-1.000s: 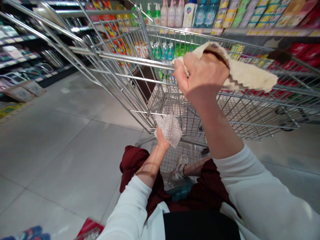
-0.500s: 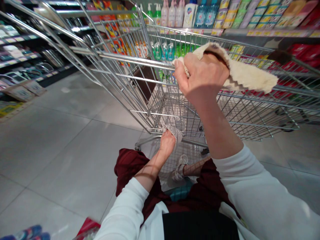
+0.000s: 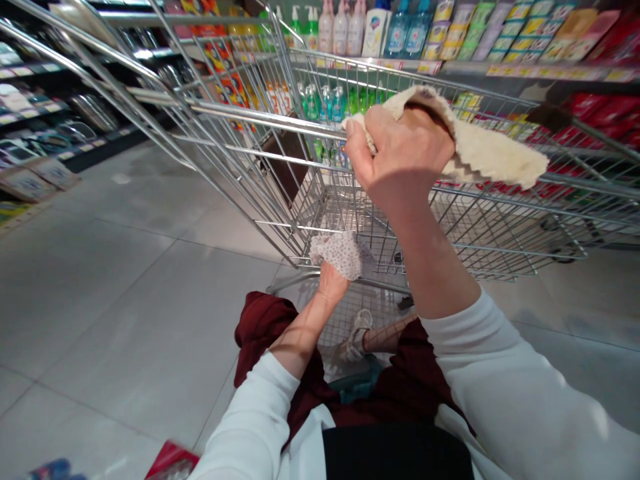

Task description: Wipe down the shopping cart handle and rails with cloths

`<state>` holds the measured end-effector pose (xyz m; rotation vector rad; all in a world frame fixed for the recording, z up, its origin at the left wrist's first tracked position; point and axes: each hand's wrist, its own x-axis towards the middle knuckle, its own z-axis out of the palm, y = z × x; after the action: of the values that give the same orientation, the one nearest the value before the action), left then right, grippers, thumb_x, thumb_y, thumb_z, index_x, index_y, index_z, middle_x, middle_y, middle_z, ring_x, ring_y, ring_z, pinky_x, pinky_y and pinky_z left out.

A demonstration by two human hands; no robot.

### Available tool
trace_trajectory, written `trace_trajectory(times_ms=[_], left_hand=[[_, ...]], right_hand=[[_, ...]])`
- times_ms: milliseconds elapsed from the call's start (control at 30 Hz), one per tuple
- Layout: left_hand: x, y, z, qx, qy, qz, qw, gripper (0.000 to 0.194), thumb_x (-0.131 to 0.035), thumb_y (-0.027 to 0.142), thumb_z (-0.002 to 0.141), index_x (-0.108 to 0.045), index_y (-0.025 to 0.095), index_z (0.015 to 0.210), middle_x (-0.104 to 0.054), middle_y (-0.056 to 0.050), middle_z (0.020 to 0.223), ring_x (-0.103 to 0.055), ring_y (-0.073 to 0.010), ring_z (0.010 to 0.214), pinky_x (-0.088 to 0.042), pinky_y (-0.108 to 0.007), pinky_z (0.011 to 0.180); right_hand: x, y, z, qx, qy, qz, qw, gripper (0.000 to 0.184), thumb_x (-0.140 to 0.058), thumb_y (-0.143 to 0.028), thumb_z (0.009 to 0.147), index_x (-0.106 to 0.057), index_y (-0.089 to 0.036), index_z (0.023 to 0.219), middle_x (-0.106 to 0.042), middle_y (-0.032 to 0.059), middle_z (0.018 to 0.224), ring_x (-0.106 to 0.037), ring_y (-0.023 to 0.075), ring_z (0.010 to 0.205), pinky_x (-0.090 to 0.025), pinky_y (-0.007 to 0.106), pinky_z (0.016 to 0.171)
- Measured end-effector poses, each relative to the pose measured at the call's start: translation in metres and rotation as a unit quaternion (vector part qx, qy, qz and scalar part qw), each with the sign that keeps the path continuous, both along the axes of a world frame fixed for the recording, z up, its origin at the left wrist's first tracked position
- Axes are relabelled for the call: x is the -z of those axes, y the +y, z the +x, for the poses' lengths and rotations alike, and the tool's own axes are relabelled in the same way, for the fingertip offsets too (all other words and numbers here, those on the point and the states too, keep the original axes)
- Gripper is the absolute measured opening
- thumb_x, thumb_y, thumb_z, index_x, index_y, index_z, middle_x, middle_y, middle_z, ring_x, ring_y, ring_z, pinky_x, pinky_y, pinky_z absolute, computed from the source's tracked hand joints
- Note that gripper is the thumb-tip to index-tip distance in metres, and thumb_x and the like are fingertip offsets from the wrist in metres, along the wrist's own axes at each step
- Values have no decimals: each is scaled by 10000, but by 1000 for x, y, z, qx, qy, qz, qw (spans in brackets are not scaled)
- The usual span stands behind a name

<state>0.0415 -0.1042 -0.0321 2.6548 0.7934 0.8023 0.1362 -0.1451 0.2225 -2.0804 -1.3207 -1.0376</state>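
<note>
A metal shopping cart [image 3: 280, 150] stands in front of me, with its wire basket extending to the right. My right hand [image 3: 407, 150] is closed around a cream cloth [image 3: 495, 150] at the cart's upper rail, and the cloth's free end hangs out to the right. Lower down, my left hand [image 3: 333, 275] is at the bottom wires of the cart. A pale dotted cloth [image 3: 343, 253] drapes over its fingers and mostly hides them.
Shelves of pump bottles [image 3: 340, 30] and other packaged goods run behind the cart. Metal pans [image 3: 93, 110] fill a shelf at the left. A red package [image 3: 173, 460] lies on the tiled floor [image 3: 125, 307] at the bottom left. My shoe [image 3: 357, 333] is below the cart.
My left hand has shifted slightly up at the cart's lower wires, and the dotted cloth now spreads over its fingers. My right hand keeps its grip at the upper rail.
</note>
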Motion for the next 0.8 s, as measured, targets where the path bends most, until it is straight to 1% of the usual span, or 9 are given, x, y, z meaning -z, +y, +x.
trace_trajectory(times_ms=[100, 200, 267, 367, 467, 600, 700, 733, 800], left_hand=[[6, -5, -1, 12, 25, 15, 1000, 461, -474, 114, 1031, -616, 121, 1470, -606, -146, 1529, -467, -253, 1522, -310, -433, 1331], [12, -16, -5, 27, 92, 36, 995, 443, -471, 143, 1054, -640, 177, 1462, -604, -126, 1535, -487, -258, 1507, -347, -464, 1303], [18, -23, -7, 38, 127, 43, 990, 442, -497, 106, 1024, -674, 173, 1423, -627, -150, 1503, -536, -288, 1463, -422, -486, 1242], [22, -27, -8, 56, 133, 35, 989, 429, -530, 25, 946, -730, 122, 1313, -691, -179, 1404, -616, -316, 1365, -497, -463, 1157], [16, -22, -8, 55, 105, 19, 993, 374, -539, 44, 937, -738, 106, 1248, -732, -168, 1318, -661, -311, 1279, -533, -430, 1113], [-3, -11, -2, 40, 49, 11, 998, 282, -524, 162, 1010, -719, 122, 1209, -730, -153, 1310, -626, -279, 1326, -456, -404, 1210], [-13, -9, 7, 22, 14, -3, 1000, 238, -522, 204, 1017, -731, 143, 1113, -754, -139, 1225, -666, -269, 1238, -468, -396, 1200], [-14, -10, 10, 18, 7, -7, 1000, 248, -527, 206, 1009, -728, 141, 1139, -756, -140, 1208, -669, -272, 1224, -480, -405, 1190], [-14, -13, 16, 14, -3, -15, 1000, 325, -535, 201, 992, -702, 126, 1261, -745, -151, 1232, -645, -284, 1269, -478, -426, 1193]], right_hand=[[-1, 0, 0, -9, 23, -8, 1000, 524, -306, -534, 1089, -761, -274, 1073, -706, 97, 999, -612, 253, 989, -371, 384, 795], [-4, -2, -4, -1, 41, -28, 999, 500, -328, -522, 1086, -758, -269, 1102, -709, 111, 1027, -627, 272, 1034, -391, 394, 819], [-8, -5, -7, 3, 43, -35, 998, 494, -326, -504, 1088, -755, -260, 1109, -707, 115, 1024, -631, 279, 1044, -397, 395, 823], [-12, -9, -11, -15, 65, -43, 997, 459, -337, -483, 1079, -745, -274, 1072, -673, 121, 970, -603, 284, 1015, -402, 396, 812], [-13, -9, -11, -21, 77, -45, 996, 436, -342, -483, 1068, -733, -291, 1052, -651, 120, 942, -579, 287, 1007, -398, 396, 803], [-8, -7, -6, -1, 35, -38, 999, 504, -285, -522, 1079, -733, -292, 1064, -690, 115, 989, -594, 275, 993, -375, 391, 799], [-4, -5, -3, -6, 14, -18, 1000, 526, -270, -513, 1089, -738, -276, 1061, -708, 116, 996, -607, 265, 976, -358, 384, 786], [-4, -5, -3, -11, 13, -14, 1000, 524, -271, -509, 1091, -738, -273, 1056, -710, 115, 995, -609, 265, 973, -357, 384, 785], [-2, -4, -2, -14, 17, -13, 1000, 507, -292, -508, 1089, -739, -272, 1051, -713, 112, 996, -614, 267, 977, -358, 385, 786]])
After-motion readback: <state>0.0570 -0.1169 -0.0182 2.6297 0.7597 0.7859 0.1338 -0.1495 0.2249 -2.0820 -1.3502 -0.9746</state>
